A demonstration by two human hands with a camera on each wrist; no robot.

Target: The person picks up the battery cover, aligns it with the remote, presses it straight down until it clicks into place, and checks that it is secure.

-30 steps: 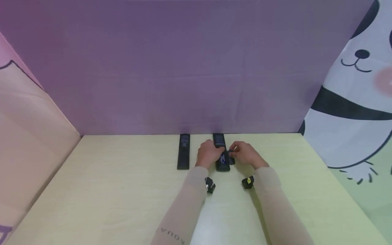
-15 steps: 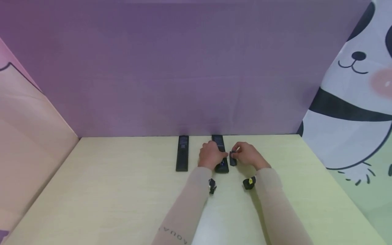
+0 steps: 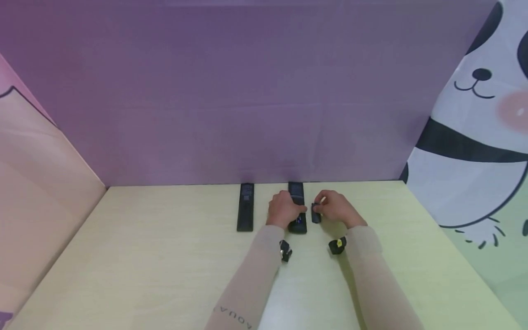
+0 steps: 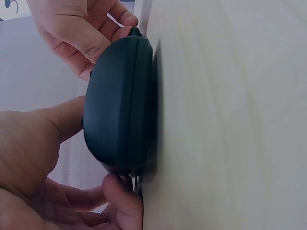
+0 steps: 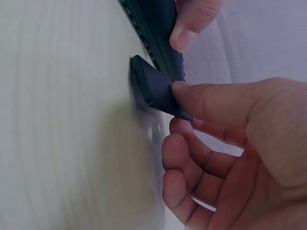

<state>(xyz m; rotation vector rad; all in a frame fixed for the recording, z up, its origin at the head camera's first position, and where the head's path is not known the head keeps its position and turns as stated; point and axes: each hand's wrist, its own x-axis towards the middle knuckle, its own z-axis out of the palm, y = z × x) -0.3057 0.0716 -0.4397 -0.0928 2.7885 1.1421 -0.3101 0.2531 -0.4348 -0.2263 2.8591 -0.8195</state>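
Note:
A black remote control (image 3: 296, 189) lies back side up near the rear of the table. My left hand (image 3: 284, 210) grips it from the left, thumb across its back and fingers along its far side edge. In the left wrist view the rounded end of the remote (image 4: 112, 100) faces the camera. Just right of it, my right hand (image 3: 336, 210) pinches a small black battery cover (image 3: 316, 215) between thumb and fingers. The right wrist view shows that cover (image 5: 156, 86) tilted, close above the table and beside the remote's edge.
A second black remote (image 3: 245, 208) lies to the left on the pale wooden table (image 3: 165, 256). Behind the table's back edge rises a purple backdrop (image 3: 206, 101). A panda print (image 3: 474, 137) covers the right side panel.
The battery cover has come a little away from the remote's side, to the right, with my right hand. My left thumb reaches further across, and the remote has turned slightly straighter.

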